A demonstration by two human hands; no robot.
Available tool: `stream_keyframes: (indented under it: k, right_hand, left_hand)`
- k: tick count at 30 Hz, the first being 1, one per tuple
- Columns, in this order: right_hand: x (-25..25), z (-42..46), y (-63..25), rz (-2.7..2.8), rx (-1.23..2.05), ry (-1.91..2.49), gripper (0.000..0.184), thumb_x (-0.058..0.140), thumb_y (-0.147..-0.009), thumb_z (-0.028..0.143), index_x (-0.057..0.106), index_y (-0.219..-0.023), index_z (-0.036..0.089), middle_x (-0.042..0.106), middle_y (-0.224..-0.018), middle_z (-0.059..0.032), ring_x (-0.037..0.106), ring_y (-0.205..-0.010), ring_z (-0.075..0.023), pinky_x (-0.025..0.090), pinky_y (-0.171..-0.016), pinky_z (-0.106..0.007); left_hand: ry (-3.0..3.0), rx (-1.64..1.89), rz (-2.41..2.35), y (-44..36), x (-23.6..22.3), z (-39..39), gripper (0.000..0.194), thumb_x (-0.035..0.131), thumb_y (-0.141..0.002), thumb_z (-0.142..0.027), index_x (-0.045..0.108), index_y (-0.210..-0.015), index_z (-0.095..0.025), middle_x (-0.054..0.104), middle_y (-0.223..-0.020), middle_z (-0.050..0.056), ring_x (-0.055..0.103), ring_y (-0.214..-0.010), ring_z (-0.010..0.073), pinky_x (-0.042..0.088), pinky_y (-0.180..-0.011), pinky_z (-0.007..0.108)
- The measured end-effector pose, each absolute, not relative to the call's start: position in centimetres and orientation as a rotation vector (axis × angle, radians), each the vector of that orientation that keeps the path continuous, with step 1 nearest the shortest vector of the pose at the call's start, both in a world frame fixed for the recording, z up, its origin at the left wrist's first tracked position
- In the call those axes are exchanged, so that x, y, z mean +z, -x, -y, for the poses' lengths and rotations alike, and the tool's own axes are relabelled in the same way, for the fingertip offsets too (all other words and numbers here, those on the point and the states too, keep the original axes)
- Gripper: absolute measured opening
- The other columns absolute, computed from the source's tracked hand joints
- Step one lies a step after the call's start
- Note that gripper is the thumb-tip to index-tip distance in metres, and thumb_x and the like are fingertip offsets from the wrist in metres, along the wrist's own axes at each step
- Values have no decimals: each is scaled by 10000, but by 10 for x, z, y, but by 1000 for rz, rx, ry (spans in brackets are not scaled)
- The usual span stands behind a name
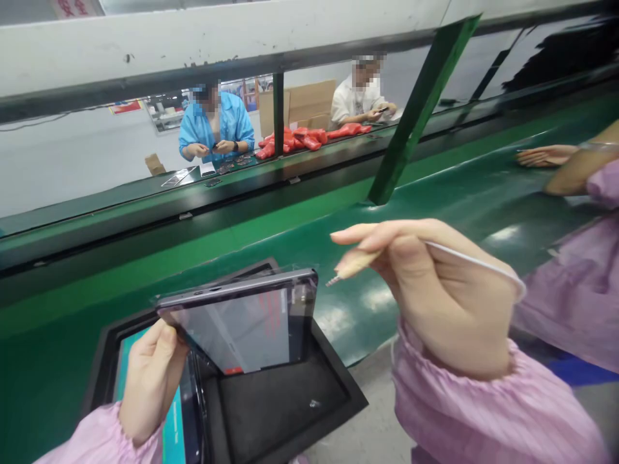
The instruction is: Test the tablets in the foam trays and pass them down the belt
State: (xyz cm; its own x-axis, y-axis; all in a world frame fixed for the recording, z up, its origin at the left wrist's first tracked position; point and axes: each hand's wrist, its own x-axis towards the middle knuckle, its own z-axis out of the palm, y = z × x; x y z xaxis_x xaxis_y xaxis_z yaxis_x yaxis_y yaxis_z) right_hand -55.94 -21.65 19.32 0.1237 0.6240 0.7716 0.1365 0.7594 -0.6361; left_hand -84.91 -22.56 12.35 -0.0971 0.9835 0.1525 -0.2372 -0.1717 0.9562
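Note:
My left hand (pixel 153 367) grips the lower left corner of a tablet (pixel 251 322), thumb on the near side. The tablet stands tilted on its long side, with clear film at its upper edge and a lit screen with reflections. My right hand (pixel 449 296) is raised to the right of the tablet, fingers pinched on a headphone plug (pixel 333 281) with a ringed metal tip. The tip points at the tablet's upper right corner, a short gap away. A white cord (pixel 476 261) runs over the back of this hand. Below the tablet lies a black tray (pixel 290 403).
Another dark-framed device with a teal screen (pixel 174 428) lies at the left in the tray. The green bench (pixel 43 361) runs across. A green post (pixel 425 109) rises beyond. A co-worker's hand (pixel 546 155) rests at right; two people sit opposite near red bags (pixel 304 138).

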Motion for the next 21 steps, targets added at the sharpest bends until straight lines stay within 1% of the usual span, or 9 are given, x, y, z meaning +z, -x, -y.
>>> stream_keyframes:
  k: [2,4,7,10,14,17,21]
  right_hand:
    - [202,213,561,1507,279,680,196,536,-1004,188,713,-1030,268,717,-905,14,698,-696,-122,573,-637,-254]
    - [209,211,559,1585,114,693,239,570,-975,138,723,-1066,298,708,-805,39,688,-674,-115,557,-640,-245]
    - [214,209,557,1658,-52,726,315,615,-941,105,723,-1118,342,707,-778,59,683,-685,-116,544,-685,-252]
    - [216,209,558,1639,-47,741,318,638,-936,144,722,-1131,381,709,-778,57,683,-682,-144,538,-683,-285]
    - [215,208,561,1614,-12,723,286,645,-941,200,723,-1135,395,713,-796,45,689,-699,-168,531,-681,-304]
    - [215,208,562,1669,-15,731,305,635,-941,176,722,-1141,391,720,-813,47,687,-685,-160,528,-675,-295]
    - [219,211,562,1737,-34,773,285,623,-938,161,735,-1088,376,727,-820,51,681,-668,-157,537,-674,-291]
  left_hand:
    - [-1088,1485,-1006,849,122,228,320,743,-826,-484,780,-1026,-236,761,-1020,85,712,-929,231,601,-791,297]
    - [-1090,1490,-1019,849,122,230,306,727,-840,-482,781,-1025,-245,759,-1040,83,703,-970,236,599,-792,292]
    - [-1108,1507,-1042,847,123,230,302,742,-821,-493,787,-1011,-262,762,-1026,76,699,-998,242,602,-769,276]
    - [-1113,1528,-1058,845,124,230,303,756,-803,-505,784,-1020,-295,767,-1019,56,699,-1015,233,604,-750,258]
    - [-1108,1538,-1064,845,123,232,300,758,-799,-507,779,-1019,-303,752,-1107,30,686,-1059,222,605,-759,240]
    - [-1097,1525,-1066,846,122,234,303,761,-797,-505,779,-1017,-296,731,-1175,21,681,-1074,224,607,-787,248]
    - [-1093,1541,-1055,847,120,236,292,760,-800,-497,777,-1011,-295,727,-1185,21,689,-1058,233,616,-774,262]
